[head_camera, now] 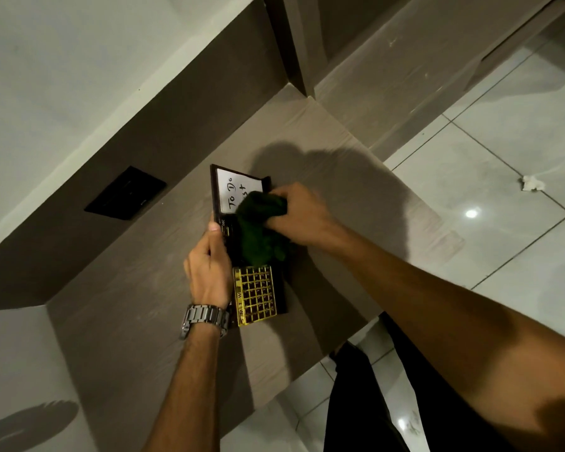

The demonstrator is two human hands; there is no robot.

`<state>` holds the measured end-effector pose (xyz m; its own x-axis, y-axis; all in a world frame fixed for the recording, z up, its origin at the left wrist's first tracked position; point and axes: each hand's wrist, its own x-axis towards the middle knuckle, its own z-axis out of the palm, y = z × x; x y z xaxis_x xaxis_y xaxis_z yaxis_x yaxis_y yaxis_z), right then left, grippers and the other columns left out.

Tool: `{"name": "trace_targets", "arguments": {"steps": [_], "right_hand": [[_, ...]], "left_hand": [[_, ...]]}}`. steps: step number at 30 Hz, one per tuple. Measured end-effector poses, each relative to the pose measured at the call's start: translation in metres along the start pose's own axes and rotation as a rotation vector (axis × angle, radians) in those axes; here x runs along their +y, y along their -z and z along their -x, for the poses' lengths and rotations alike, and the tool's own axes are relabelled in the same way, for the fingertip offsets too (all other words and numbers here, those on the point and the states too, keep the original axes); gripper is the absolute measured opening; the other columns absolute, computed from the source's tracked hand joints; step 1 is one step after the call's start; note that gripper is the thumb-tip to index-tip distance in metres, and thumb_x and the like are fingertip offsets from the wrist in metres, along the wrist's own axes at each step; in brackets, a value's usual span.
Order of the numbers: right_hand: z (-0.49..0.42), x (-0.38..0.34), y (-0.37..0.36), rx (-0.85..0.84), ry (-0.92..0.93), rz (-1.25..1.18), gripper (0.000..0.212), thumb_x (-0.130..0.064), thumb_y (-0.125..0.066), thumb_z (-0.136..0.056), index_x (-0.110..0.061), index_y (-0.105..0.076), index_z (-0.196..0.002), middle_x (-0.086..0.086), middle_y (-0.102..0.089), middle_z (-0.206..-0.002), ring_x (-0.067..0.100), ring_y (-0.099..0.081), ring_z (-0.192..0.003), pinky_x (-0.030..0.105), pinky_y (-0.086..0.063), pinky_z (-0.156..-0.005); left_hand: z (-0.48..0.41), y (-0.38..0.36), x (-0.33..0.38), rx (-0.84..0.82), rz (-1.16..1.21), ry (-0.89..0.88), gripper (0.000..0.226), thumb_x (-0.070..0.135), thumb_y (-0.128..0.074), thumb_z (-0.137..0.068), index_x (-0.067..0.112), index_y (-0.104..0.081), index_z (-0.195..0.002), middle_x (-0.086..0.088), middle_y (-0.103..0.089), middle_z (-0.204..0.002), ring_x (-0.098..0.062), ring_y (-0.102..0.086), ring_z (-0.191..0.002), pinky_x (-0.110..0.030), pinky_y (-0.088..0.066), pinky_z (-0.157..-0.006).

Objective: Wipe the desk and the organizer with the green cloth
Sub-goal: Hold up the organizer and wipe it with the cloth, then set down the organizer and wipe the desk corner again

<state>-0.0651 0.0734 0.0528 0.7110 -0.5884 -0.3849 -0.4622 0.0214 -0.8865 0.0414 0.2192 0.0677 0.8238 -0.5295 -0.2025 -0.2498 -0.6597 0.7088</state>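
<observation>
Partly legible, organizer (229, 236) card "To Do", probably "List", green cloth (261, 230) covering

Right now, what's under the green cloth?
The green cloth, pressed by the right hand, lies on the dark organizer, covering its middle and part of the "To Do" whiteboard. The gold calendar grid shows below; what's beneath the cloth is hidden.

Green cloth (261, 230); dark organizer (224, 203), yellow grid (254, 295).
</observation>
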Motion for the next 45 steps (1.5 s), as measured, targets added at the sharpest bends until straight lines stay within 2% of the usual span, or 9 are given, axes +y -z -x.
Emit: {"name": "trace_targets", "arguments": {"steps": [3, 8, 11, 14, 18, 23, 29, 33, 45], "right_hand": [[0.010, 0.014, 0.000, 0.114, -0.007, 0.228, 0.027, -0.013, -0.067, -0.081, -0.022, -0.069, -0.106, 0.002, -0.072, -0.091, 0.019, -0.068, -0.082, 0.032, -0.057, -0.075], [0.014, 0.017, 0.021, -0.020, -0.082, -0.072, 0.019, -0.017, -0.076, -0.078, -0.018, -0.073, -0.097, 0.005, -0.074, -0.087, 0.018, -0.071, -0.078, 0.032, -0.061, -0.069], [0.000, 0.015, 0.059, 0.110, -0.148, -0.292, 0.015, -0.019, -0.071, -0.082, -0.022, -0.068, -0.096, 0.006, -0.072, -0.098, 0.016, -0.070, -0.086, 0.033, -0.061, -0.075], [-0.017, 0.015, 0.104, 0.217, -0.086, -0.335, 0.026, -0.017, -0.065, -0.086, -0.025, -0.066, -0.111, -0.001, -0.068, -0.102, 0.014, -0.067, -0.094, 0.031, -0.059, -0.080], [-0.043, 0.024, 0.163, 0.363, 0.047, -0.272, 0.022, -0.019, -0.067, -0.088, -0.036, -0.069, -0.103, -0.008, -0.072, -0.099, 0.011, -0.069, -0.093, 0.030, -0.060, -0.078], [-0.066, 0.041, 0.173, 0.581, 0.161, 0.207, 0.035, -0.024, -0.068, -0.088, -0.018, -0.067, -0.123, 0.005, -0.072, -0.112, 0.022, -0.065, -0.105, 0.032, -0.049, -0.095], [-0.082, 0.059, 0.153, 0.276, 0.057, 0.879, 0.051, -0.037, -0.044, -0.100, -0.019, -0.037, -0.148, 0.010, -0.031, -0.157, 0.033, -0.029, -0.138, 0.046, -0.040, -0.105], [-0.124, 0.105, 0.152, 0.155, 0.108, 0.786, 0.048, -0.037, -0.031, -0.103, -0.014, -0.046, -0.143, 0.015, -0.033, -0.157, 0.035, -0.028, -0.141, 0.043, -0.026, -0.115], [-0.148, 0.101, 0.172, 0.215, -0.062, 0.980, 0.037, -0.041, -0.039, -0.100, -0.029, -0.057, -0.130, 0.003, -0.050, -0.137, 0.027, -0.040, -0.120, 0.041, -0.043, -0.093]], "left_hand": [[0.001, 0.002, -0.003, -0.038, -0.026, -0.075, 0.047, 0.050, -0.033, -0.098, 0.016, -0.063, -0.088, 0.005, -0.053, -0.062, -0.003, -0.048, -0.047, -0.019, -0.038, -0.042], [0.007, 0.005, 0.005, -0.055, -0.111, -0.084, 0.045, 0.047, -0.032, -0.099, 0.026, -0.048, -0.136, 0.014, -0.063, -0.085, -0.005, -0.057, -0.066, -0.021, -0.039, -0.054], [0.005, 0.007, 0.023, 0.058, -0.243, -0.215, 0.060, 0.047, -0.038, -0.096, 0.023, -0.024, -0.149, -0.001, -0.060, -0.125, -0.021, -0.057, -0.111, -0.043, -0.047, -0.088], [-0.015, -0.009, 0.057, 0.213, -0.340, -0.422, 0.064, 0.043, -0.046, -0.094, 0.012, -0.027, -0.147, -0.017, -0.039, -0.149, -0.029, -0.030, -0.141, -0.049, -0.026, -0.113], [-0.046, -0.059, 0.104, 0.129, -0.424, -0.498, 0.070, 0.058, -0.042, -0.090, 0.021, -0.023, -0.147, -0.008, -0.032, -0.155, -0.026, -0.020, -0.145, -0.046, -0.023, -0.111], [-0.056, -0.123, 0.102, -0.092, -0.559, -0.459, 0.083, 0.068, -0.030, -0.087, 0.018, -0.011, -0.150, -0.009, -0.015, -0.161, -0.025, -0.006, -0.148, -0.046, -0.010, -0.118], [-0.049, -0.161, 0.080, -0.126, -0.656, -0.372, 0.102, 0.082, -0.015, -0.077, 0.014, 0.004, -0.151, -0.010, 0.006, -0.162, -0.028, 0.009, -0.148, -0.050, 0.000, -0.119], [-0.070, -0.217, 0.064, -0.042, -0.722, -0.305, 0.101, 0.081, -0.014, -0.079, 0.010, -0.003, -0.151, -0.013, 0.000, -0.162, -0.029, 0.004, -0.148, -0.051, 0.000, -0.118], [-0.093, -0.229, 0.079, -0.219, -0.691, -0.313, 0.107, 0.085, -0.011, -0.074, 0.013, 0.005, -0.151, -0.010, 0.006, -0.162, -0.028, 0.008, -0.148, -0.049, 0.005, -0.118]]}}
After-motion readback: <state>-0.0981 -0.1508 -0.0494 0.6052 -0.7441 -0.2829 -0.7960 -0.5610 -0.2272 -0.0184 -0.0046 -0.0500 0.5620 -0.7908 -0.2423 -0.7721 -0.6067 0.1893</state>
